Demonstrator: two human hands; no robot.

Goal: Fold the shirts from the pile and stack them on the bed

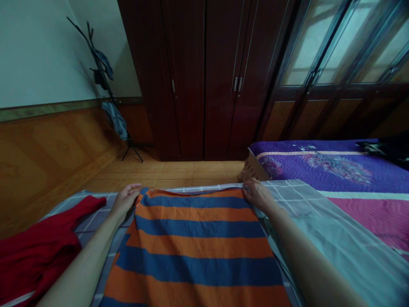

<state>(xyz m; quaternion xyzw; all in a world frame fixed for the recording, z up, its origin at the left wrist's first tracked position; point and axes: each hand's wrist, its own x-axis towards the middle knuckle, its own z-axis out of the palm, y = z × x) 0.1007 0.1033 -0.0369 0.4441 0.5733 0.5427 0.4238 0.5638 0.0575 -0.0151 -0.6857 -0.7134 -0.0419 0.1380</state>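
My left hand [126,198]: closed on the striped cloth [198,246], far-left corner.
My right hand [257,194]: pinching its far-right corner.
Cloth's place: over the checked sheet [289,196].
Progress: seemingly spread out; creases remain.

A grey checked sheet [287,197] with white lines covers the surface here, its far edge running across toward twelve o'clock. At six o'clock an orange-and-blue striped garment [198,247] is spread over it. At eight o'clock lies a rumpled red garment [35,249], one narrow end pointing to two o'clock. Toward four o'clock the sheet looks paler and faintly creased.
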